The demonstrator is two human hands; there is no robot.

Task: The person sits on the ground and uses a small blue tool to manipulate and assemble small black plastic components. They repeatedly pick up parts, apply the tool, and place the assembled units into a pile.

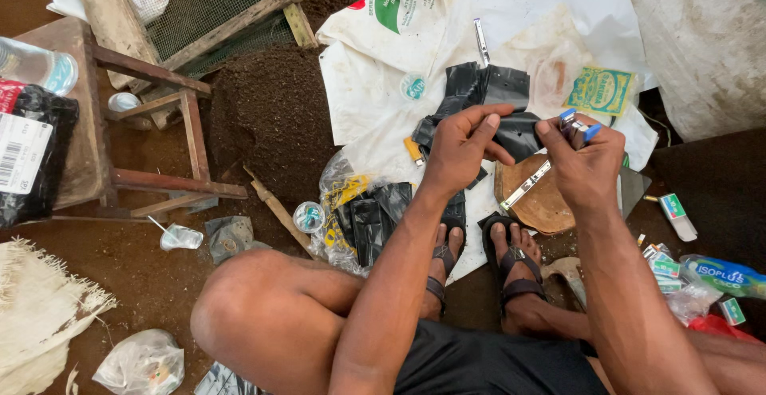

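Note:
My left hand (461,144) pinches a black plastic bag (523,133) at its edge, fingers spread over it. My right hand (586,163) grips a utility knife (531,183) with a metal body and a blue end, its blade end pointing down-left toward a round wooden block (546,199). More black plastic bags (487,85) lie on a white sack (447,52) just beyond my hands. My sandalled feet (479,263) rest below the block.
A heap of dark soil (271,116) lies left of the sack. A wooden stool (120,124) and a mesh sieve frame (211,8) stand at the upper left. A clear bag with black bags (359,215), small packets (666,267) and litter lie around my feet.

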